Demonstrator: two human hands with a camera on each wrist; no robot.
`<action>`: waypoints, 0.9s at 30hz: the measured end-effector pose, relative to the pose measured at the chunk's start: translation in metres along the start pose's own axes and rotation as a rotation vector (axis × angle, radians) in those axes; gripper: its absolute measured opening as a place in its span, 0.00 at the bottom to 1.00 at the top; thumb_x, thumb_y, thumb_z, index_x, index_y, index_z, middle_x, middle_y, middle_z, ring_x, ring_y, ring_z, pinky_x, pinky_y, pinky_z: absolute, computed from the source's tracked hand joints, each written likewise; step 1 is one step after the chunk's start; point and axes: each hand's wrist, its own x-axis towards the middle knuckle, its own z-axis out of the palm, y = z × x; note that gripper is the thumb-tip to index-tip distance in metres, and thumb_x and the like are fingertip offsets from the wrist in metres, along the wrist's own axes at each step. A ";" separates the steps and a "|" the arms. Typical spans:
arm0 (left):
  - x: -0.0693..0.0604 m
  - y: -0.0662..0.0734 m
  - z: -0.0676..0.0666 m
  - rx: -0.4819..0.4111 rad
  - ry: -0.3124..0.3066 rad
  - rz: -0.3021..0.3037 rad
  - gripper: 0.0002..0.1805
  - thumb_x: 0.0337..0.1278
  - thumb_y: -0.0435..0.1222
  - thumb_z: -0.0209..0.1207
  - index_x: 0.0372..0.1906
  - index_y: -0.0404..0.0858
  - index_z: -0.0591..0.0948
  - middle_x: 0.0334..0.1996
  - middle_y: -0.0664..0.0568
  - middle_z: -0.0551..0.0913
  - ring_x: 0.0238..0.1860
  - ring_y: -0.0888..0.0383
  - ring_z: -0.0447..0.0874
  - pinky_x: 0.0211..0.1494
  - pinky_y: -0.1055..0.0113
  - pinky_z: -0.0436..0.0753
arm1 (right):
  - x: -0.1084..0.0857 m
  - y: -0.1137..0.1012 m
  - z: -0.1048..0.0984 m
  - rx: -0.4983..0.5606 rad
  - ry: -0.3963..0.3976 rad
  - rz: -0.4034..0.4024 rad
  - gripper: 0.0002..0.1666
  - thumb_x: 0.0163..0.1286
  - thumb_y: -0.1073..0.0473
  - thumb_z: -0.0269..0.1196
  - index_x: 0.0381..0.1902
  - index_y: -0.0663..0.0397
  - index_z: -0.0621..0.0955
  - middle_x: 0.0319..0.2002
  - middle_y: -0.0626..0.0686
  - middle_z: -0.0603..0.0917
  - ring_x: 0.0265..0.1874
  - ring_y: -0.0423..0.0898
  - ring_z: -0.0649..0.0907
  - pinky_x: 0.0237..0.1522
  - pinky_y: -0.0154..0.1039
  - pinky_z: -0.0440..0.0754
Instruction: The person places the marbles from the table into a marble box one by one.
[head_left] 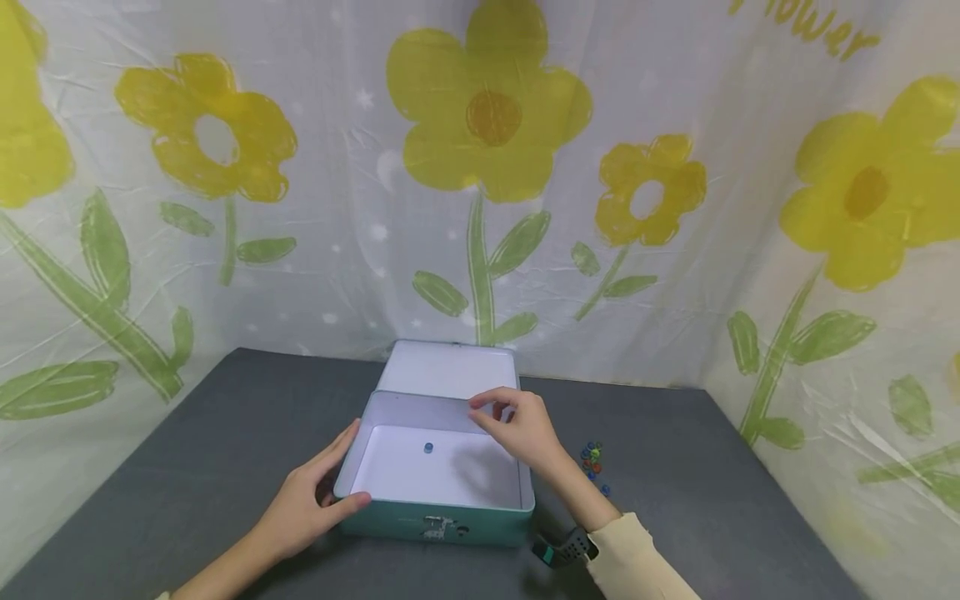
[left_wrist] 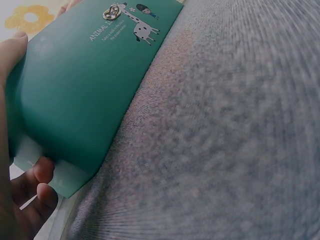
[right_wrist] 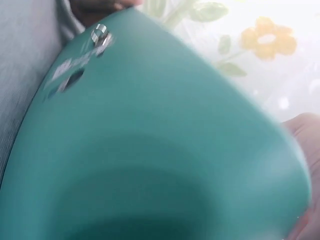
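Note:
A green tin box (head_left: pixel 442 523) with a white inside stands with its lid (head_left: pixel 450 369) folded back behind it. One small blue piece (head_left: pixel 428 447) lies on its floor. My left hand (head_left: pixel 303 504) grips the box's left side, thumb on the front corner of the rim; the left wrist view has fingers (left_wrist: pixel 44 170) around the box's end (left_wrist: pixel 75 90). Over the right part of the box is my right hand (head_left: pixel 525 427), thumb and forefinger tips close together; whether anything is between them cannot be made out. In the right wrist view, the box wall (right_wrist: pixel 150 110) hides most of that hand (right_wrist: pixel 307 135).
Several small coloured pieces (head_left: pixel 592 457), blue, green and red, lie on the dark table (head_left: pixel 660 500) to the right of the box. A black watch (head_left: pixel 566 547) is by the right sleeve (head_left: pixel 637 558). A white curtain (head_left: pixel 337 250) with yellow flowers hangs around the table.

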 end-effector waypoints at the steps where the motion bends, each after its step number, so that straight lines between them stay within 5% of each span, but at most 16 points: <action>1: -0.001 0.000 0.000 -0.004 -0.001 -0.001 0.51 0.61 0.38 0.74 0.85 0.45 0.60 0.81 0.37 0.62 0.32 0.69 0.74 0.24 0.71 0.72 | -0.002 0.002 -0.001 -0.003 0.012 -0.005 0.06 0.69 0.60 0.74 0.43 0.53 0.93 0.26 0.48 0.85 0.19 0.43 0.73 0.19 0.31 0.66; 9: -0.002 0.002 -0.001 -0.016 0.006 -0.003 0.51 0.60 0.37 0.74 0.85 0.46 0.61 0.81 0.36 0.62 0.24 0.70 0.66 0.23 0.71 0.72 | -0.013 0.017 -0.016 -0.018 0.059 -0.031 0.06 0.68 0.62 0.74 0.43 0.55 0.92 0.26 0.48 0.85 0.14 0.34 0.67 0.18 0.31 0.65; 20: 0.002 0.000 0.003 -0.014 0.002 0.012 0.51 0.60 0.37 0.74 0.85 0.43 0.61 0.81 0.35 0.63 0.23 0.70 0.64 0.23 0.71 0.72 | -0.042 0.048 -0.051 -0.075 0.099 -0.002 0.08 0.66 0.64 0.76 0.43 0.56 0.92 0.29 0.46 0.86 0.23 0.42 0.76 0.20 0.31 0.70; 27: 0.000 0.001 0.000 -0.015 0.007 0.002 0.51 0.60 0.36 0.75 0.85 0.45 0.61 0.81 0.36 0.62 0.26 0.71 0.68 0.23 0.71 0.72 | -0.057 0.063 -0.068 -0.107 0.131 -0.025 0.08 0.65 0.67 0.76 0.43 0.60 0.91 0.28 0.48 0.85 0.17 0.40 0.71 0.17 0.30 0.68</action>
